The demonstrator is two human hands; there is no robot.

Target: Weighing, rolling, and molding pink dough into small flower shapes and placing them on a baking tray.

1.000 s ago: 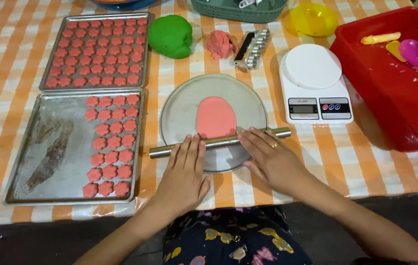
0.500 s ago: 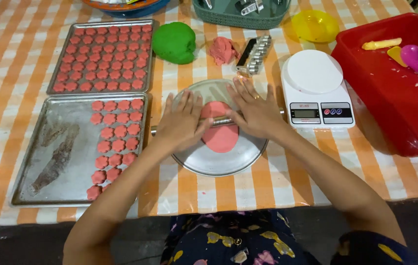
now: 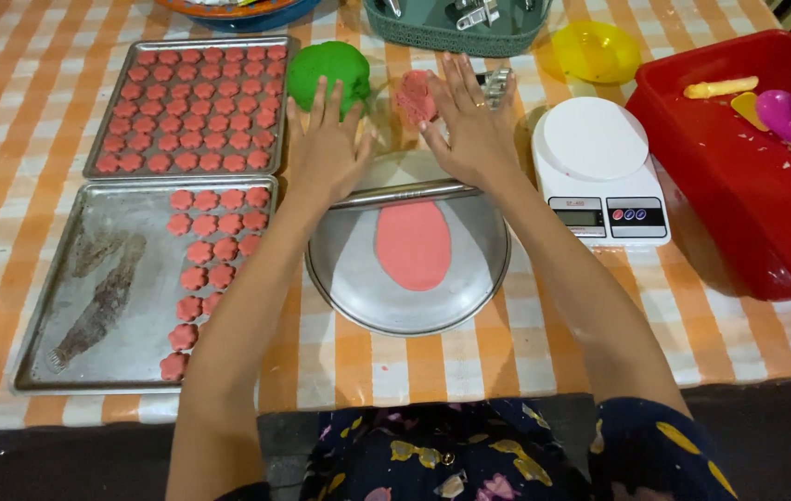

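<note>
A flat oval of pink dough (image 3: 413,244) lies on a round metal plate (image 3: 358,288). Across the plate's far edge rests a metal rolling pin (image 3: 406,193). My left hand (image 3: 327,148) and my right hand (image 3: 469,125) press flat on the pin with the fingers spread, one at each end. Just beyond my left hand sits a green dough ball (image 3: 321,70). A small lump of pink dough (image 3: 413,96) lies by my right hand's fingers, with metal cutters (image 3: 499,82) partly hidden behind that hand.
Two metal trays of pink flower-shaped pieces lie at left, the far one (image 3: 189,107) full, the near one (image 3: 98,288) partly filled. A white kitchen scale (image 3: 599,167), a yellow bowl (image 3: 597,48) and a red tub (image 3: 748,176) with spoons stand at right. A green basket (image 3: 456,23) sits behind.
Both hands have rolled the pin away from me, from the plate's near edge over the dough to its far edge. The pink dough is now longer and flatter.
</note>
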